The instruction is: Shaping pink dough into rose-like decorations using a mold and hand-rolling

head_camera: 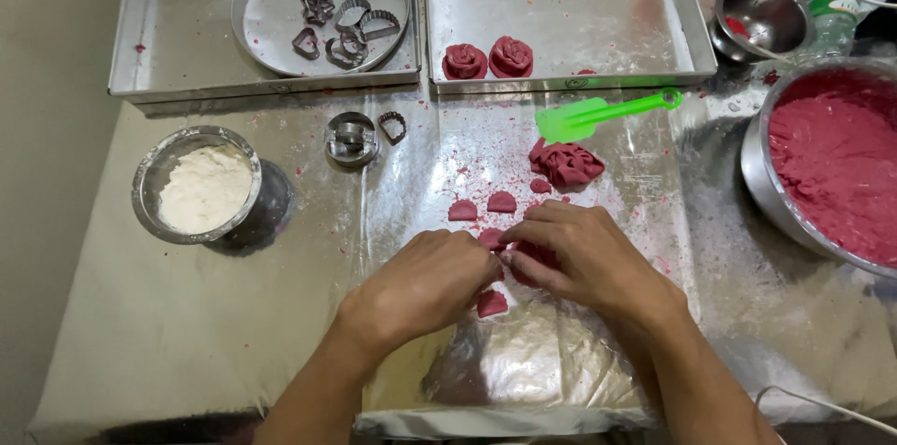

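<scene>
Left hand (pixel 425 284) and right hand (pixel 584 258) meet fingertip to fingertip, pinching red dough pieces (pixel 492 239) between them.

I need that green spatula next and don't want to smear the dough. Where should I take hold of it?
Grip the green spatula by its thin handle, near the looped end at the right, coming from above. It lies flat, blade to the left close to the dough scraps, so the handle end is the part farthest from them.
</scene>
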